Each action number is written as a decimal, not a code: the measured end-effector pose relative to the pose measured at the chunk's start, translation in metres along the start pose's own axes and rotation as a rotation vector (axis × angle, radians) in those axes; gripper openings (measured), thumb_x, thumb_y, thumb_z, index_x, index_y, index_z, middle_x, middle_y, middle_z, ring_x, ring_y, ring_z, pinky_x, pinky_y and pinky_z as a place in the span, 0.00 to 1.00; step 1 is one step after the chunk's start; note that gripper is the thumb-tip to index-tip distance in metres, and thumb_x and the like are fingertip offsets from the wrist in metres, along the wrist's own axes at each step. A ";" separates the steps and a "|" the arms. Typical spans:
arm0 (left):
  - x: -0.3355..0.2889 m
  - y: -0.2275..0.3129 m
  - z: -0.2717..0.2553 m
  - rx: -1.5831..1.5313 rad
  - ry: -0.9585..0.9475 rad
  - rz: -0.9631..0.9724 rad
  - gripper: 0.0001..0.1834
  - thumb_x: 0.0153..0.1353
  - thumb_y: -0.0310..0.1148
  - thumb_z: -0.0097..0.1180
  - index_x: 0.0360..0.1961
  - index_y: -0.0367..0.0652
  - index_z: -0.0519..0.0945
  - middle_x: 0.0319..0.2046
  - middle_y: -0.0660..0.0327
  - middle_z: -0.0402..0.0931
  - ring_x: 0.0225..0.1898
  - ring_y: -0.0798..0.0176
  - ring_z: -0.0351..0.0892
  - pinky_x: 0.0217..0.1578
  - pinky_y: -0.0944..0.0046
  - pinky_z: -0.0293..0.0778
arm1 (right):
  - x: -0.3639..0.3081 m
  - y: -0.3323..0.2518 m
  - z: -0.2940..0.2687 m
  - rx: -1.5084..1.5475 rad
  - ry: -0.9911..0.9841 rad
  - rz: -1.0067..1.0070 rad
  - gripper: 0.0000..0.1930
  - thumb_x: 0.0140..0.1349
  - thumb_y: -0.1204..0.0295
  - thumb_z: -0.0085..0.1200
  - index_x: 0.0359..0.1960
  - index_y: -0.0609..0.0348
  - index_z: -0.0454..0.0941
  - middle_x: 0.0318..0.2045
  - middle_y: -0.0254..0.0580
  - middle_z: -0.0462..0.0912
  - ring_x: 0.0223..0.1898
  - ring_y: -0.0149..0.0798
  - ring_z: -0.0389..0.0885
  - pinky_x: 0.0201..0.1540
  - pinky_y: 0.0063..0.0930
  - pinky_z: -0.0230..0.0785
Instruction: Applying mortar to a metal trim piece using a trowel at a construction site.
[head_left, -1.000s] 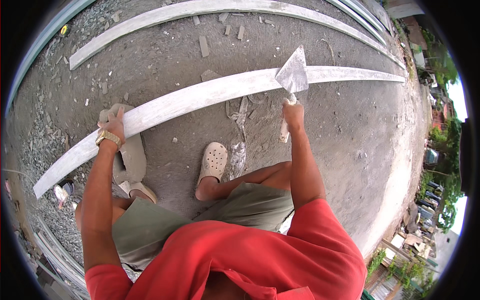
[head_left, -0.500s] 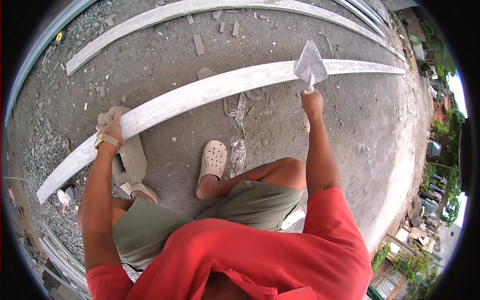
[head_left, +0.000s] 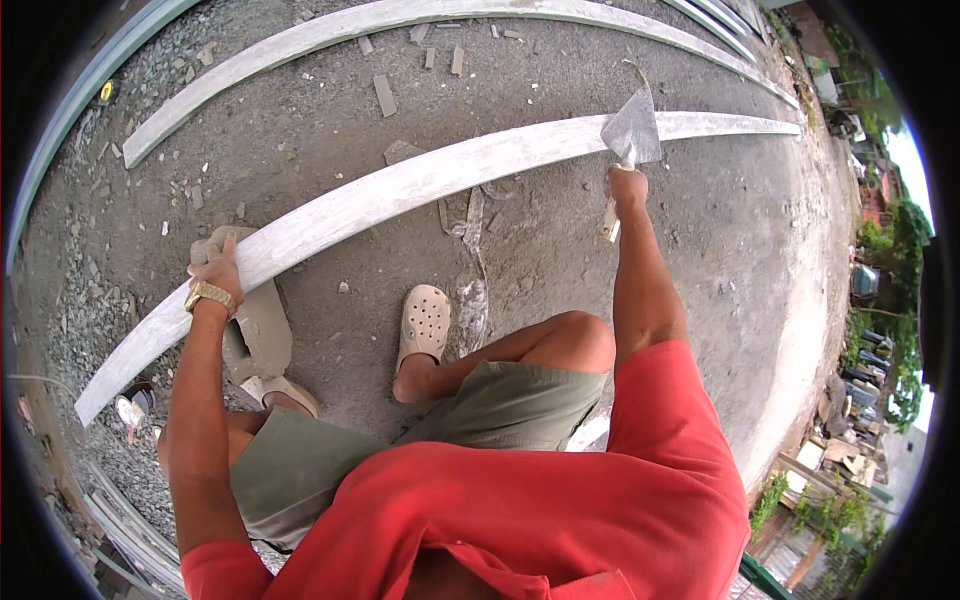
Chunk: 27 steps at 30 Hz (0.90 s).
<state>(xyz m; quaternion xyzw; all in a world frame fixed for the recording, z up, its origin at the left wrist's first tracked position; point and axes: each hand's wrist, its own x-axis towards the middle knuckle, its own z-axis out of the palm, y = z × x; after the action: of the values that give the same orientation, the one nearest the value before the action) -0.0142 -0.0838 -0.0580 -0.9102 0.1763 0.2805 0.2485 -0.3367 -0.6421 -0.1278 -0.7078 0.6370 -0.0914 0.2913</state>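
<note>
A long whitewashed plank (head_left: 420, 182) crosses in front of me, appearing curved in this wide view. My left hand (head_left: 217, 268), with a gold-coloured watch at the wrist, grips the plank towards its left end. A grey hollow block (head_left: 268, 330) is beneath the plank, close to that hand. My right hand (head_left: 628, 188) is closed around the handle of a trowel (head_left: 632, 132). The trowel's pointed grey blade overlaps the plank's right part and points away from me; whether it touches the surface I cannot tell.
Another long pale plank (head_left: 400, 14) lies farther away on the rough ground, with several broken grey pieces (head_left: 385, 95) before it. Gravel (head_left: 75, 270) spreads at the left. My beige clog (head_left: 426, 318) stands between the plank and me. A yellow-and-black object (head_left: 106, 91) lies far left.
The trowel blade has shifted a little to the right along the plank, and its tip has swung rightward. My left hand keeps its hold. The whole view has tilted slightly.
</note>
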 end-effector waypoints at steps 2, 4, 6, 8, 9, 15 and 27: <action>0.002 0.000 0.001 0.004 0.008 0.001 0.63 0.34 0.20 0.70 0.69 0.65 0.47 0.67 0.58 0.51 0.62 0.27 0.55 0.54 0.42 0.70 | 0.003 0.003 0.011 0.133 -0.021 0.084 0.15 0.56 0.65 0.55 0.30 0.69 0.76 0.20 0.42 0.77 0.18 0.34 0.75 0.22 0.32 0.67; 0.006 0.001 0.004 -0.026 0.035 -0.005 0.63 0.34 0.20 0.70 0.69 0.64 0.47 0.67 0.58 0.50 0.62 0.27 0.55 0.55 0.42 0.70 | -0.021 0.004 0.043 0.376 -0.049 0.089 0.14 0.56 0.66 0.56 0.28 0.70 0.76 0.19 0.40 0.76 0.18 0.34 0.75 0.21 0.32 0.66; -0.001 -0.005 0.003 -0.009 0.013 -0.022 0.62 0.34 0.20 0.70 0.69 0.64 0.47 0.67 0.58 0.50 0.62 0.27 0.55 0.55 0.42 0.70 | -0.074 -0.006 0.066 0.174 -0.038 -0.110 0.15 0.56 0.66 0.56 0.30 0.70 0.76 0.19 0.40 0.76 0.19 0.34 0.75 0.20 0.32 0.66; -0.001 -0.006 0.000 0.007 -0.001 -0.024 0.62 0.34 0.20 0.70 0.69 0.64 0.47 0.67 0.58 0.51 0.62 0.27 0.55 0.54 0.43 0.70 | -0.072 0.008 0.075 0.129 0.018 -0.230 0.14 0.57 0.67 0.57 0.34 0.69 0.76 0.21 0.41 0.76 0.19 0.34 0.76 0.20 0.31 0.66; -0.002 -0.012 0.002 0.024 -0.011 -0.016 0.62 0.34 0.19 0.70 0.69 0.64 0.47 0.67 0.58 0.51 0.62 0.27 0.55 0.54 0.43 0.71 | -0.070 0.004 0.070 0.123 0.004 -0.234 0.14 0.57 0.67 0.56 0.34 0.69 0.75 0.21 0.41 0.76 0.19 0.33 0.75 0.20 0.31 0.66; 0.013 0.005 0.005 0.009 -0.009 0.024 0.64 0.32 0.19 0.71 0.69 0.63 0.46 0.67 0.58 0.51 0.62 0.28 0.55 0.53 0.43 0.72 | -0.027 0.002 0.040 0.142 0.081 -0.047 0.17 0.55 0.64 0.56 0.35 0.70 0.76 0.27 0.54 0.80 0.29 0.50 0.78 0.32 0.39 0.69; 0.000 0.010 -0.004 0.010 0.004 0.001 0.66 0.29 0.19 0.72 0.69 0.61 0.47 0.65 0.55 0.54 0.62 0.27 0.55 0.51 0.43 0.73 | -0.026 -0.023 0.010 -0.089 0.061 -0.043 0.23 0.54 0.56 0.54 0.38 0.69 0.78 0.37 0.62 0.81 0.44 0.58 0.79 0.47 0.43 0.70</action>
<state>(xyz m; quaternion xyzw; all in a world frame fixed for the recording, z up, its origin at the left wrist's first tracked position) -0.0168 -0.0941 -0.0586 -0.9094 0.1788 0.2780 0.2526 -0.3171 -0.6137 -0.1173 -0.7306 0.6336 -0.0908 0.2378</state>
